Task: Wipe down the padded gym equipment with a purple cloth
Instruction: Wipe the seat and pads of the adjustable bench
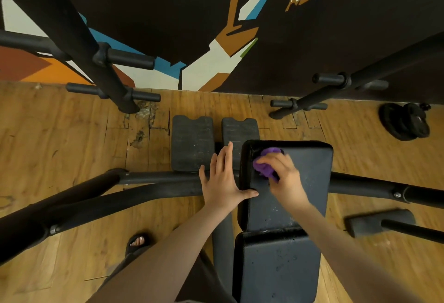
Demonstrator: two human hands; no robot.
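A black padded bench runs away from me, with a far pad (pixel 307 182) and a near pad (pixel 278 266). My right hand (pixel 283 175) grips a crumpled purple cloth (pixel 264 165) and presses it on the far pad near its far left corner. My left hand (pixel 222 177) lies flat with straight fingers against the far pad's left side, the thumb resting on the pad's edge. Pale specks and smears show on both pads.
Two black ribbed foot plates (pixel 192 144) sit on the wooden floor beyond the bench. Black frame tubes (pixel 153 180) cross left and right under the pad. Uprights with pegs (pixel 129 59) stand at both sides. Weight plates (pixel 406 122) lie at the far right. My sandalled foot (pixel 138 242) stands left of the bench.
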